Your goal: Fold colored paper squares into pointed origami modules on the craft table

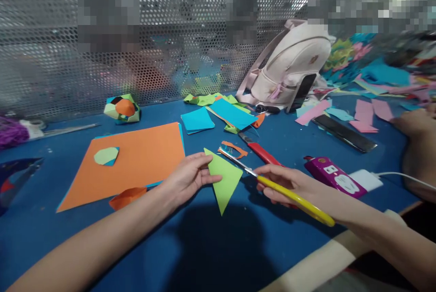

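Note:
My left hand (192, 176) pinches a folded light-green paper triangle (225, 183) between thumb and fingers, with one point towards me. Yellow-handled scissors (296, 197) are in my right hand (284, 180). Their metal blades point up and left, close to the triangle's upper right edge. Whether the blades touch the paper, I cannot tell. Just beyond the blades lies an orange paper scrap (235, 149). A red-handled tool (264, 153) rests on the blue table, its near end hidden by my right hand.
Left of my hands lie large orange sheets (136, 155) with a small green piece (105, 156) on top. Blue paper squares (197, 120) sit behind. A pale backpack (293, 65) leans against the perforated metal wall. To the right are a purple power strip (335, 176) and another person's arm (418, 146).

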A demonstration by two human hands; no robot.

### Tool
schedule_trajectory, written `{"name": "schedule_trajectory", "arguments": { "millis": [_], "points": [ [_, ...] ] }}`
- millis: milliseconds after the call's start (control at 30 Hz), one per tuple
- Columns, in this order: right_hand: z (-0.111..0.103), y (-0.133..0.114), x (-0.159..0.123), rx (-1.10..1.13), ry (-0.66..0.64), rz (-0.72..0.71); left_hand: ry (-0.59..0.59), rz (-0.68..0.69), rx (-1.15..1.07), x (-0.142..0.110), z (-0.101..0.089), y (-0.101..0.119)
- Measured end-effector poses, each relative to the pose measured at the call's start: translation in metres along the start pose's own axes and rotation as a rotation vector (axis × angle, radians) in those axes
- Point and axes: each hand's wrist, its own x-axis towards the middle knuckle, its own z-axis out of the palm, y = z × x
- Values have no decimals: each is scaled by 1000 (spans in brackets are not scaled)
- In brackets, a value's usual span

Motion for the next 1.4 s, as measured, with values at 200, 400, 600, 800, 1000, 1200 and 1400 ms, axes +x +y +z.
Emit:
{"name": "schedule_trajectory", "arguments": {
  "millis": [200, 400, 600, 800, 1000, 1200, 1400],
  "points": [
    [-6, 6, 2, 119, -40, 38, 16, 2, -7, 11, 2, 3],
    [-13, 8, 5, 82, -14, 64, 21, 12, 25, 20, 3, 8],
    [-18, 9, 9, 110, -55, 87, 28, -15, 17, 23, 4, 8],
    [-22, 9, 5, 24, -54, 72, 64, 3, 22, 20, 3, 11],
    [-19, -2, 5, -45, -58, -27, 44, 0, 36, 17, 2, 10],
    [-15, -3, 10, -113, -14, -19, 12, -8, 49, 12, 5, 4],
    [-5, -6, 19, -31, -67, -24, -66, -31, 104, 3, 8, 1]
  ]
}}
